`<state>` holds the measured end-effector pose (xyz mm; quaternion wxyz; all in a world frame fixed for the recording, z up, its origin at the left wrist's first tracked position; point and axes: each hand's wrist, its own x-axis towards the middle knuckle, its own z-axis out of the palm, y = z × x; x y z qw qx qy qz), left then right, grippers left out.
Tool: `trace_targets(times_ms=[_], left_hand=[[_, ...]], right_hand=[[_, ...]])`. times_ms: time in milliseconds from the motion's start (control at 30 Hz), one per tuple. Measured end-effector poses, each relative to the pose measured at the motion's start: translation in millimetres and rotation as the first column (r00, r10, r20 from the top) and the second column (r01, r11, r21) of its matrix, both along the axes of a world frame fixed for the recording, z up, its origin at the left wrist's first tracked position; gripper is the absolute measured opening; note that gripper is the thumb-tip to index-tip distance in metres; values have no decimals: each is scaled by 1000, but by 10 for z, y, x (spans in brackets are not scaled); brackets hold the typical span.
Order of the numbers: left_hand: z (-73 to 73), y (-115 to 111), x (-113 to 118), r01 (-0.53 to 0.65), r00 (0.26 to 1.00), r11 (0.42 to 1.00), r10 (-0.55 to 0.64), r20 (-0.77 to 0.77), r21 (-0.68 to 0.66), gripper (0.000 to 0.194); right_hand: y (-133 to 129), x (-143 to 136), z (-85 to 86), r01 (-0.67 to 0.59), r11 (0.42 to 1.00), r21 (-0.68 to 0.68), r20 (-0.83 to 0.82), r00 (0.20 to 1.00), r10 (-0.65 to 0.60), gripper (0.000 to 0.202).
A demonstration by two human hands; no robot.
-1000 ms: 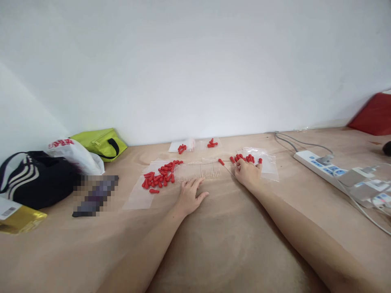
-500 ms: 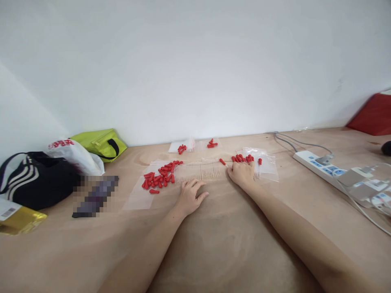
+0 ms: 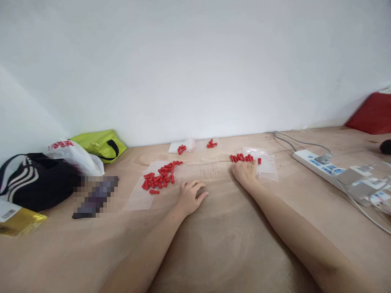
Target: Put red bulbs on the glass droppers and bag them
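Note:
My left hand (image 3: 190,197) lies on the table with its fingers spread, holding nothing. Just beyond its fingertips is a row of clear glass dropper tubes (image 3: 195,171). To its left, red rubber bulbs (image 3: 159,179) form a loose heap on clear plastic bags. My right hand (image 3: 244,173) is closed at the near side of a row of red-capped droppers (image 3: 240,158). Its fingers seem to pinch the dropper at the row's left end (image 3: 232,158), though the hand covers most of the tubes. One more red-capped dropper (image 3: 259,161) lies right of that hand.
Small bags with a few red bulbs (image 3: 181,149) lie near the wall. At the left are a black bag (image 3: 58,179), a white plastic bag (image 3: 88,160), a green pouch (image 3: 97,140) and a blurred dark object (image 3: 96,197). A power strip (image 3: 317,165) with cables stands right.
My right hand has shifted slightly right, bringing a red-capped dropper from the gap beside the tubes to the left end of the capped row. My left hand has stayed put.

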<state>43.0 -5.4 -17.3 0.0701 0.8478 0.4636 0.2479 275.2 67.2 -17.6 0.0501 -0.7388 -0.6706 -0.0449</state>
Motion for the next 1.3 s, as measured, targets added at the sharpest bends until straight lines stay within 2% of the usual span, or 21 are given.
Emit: trace_targets(times_ms=[100,233,367,433,533,667,767,833,933,1067,1200,1300], left_hand=[[-6,1,-2,-2,1000,1000,2,1,3,14],[-11,1,-5,0,1000,1000,0,5,6,13],[-13,0,-9,-5,1000,1000,5,5,1,12],[-17,1,-12,-6,1000,1000,6,4,2,12],[-26,3,-15,-8,1000,1000,8,4,4,13],[-27,4,-11,-11,1000,1000,11,4,4,12],[-18,0,-5,-10,1000,1000,10,-2,-4,12],[-11,-3,-3,-13,1000,1000,13,-5,-7,12],[-2,-10,-7,-18,1000,1000,18,-2,-4,12],[4,-18,-10,-20,1000,1000,20,0,-8,11],[-2,-17,7,-6,1000,1000,6,3,-12,11],[-2,-27,14,-8,1000,1000,8,4,20,12]], right_hand=[[-19,-32,-16,88,995,53,-18,996,-88,35],[-53,12,-1,135,980,148,-112,986,-119,38],[-49,243,43,312,920,239,-224,939,-261,34],[-36,401,34,405,887,222,-254,902,-348,31],[-19,600,-15,477,874,95,-283,854,-435,36],[-18,676,-15,469,882,-38,-312,834,-456,40],[-32,570,94,469,883,7,-328,835,-442,38],[-35,431,183,427,903,52,-353,854,-384,35],[-16,185,250,292,955,50,-370,893,-254,31],[40,-24,187,207,977,54,-291,939,-183,28],[81,-22,118,213,974,79,-264,946,-186,29],[49,16,95,207,966,155,-251,954,-164,29]])
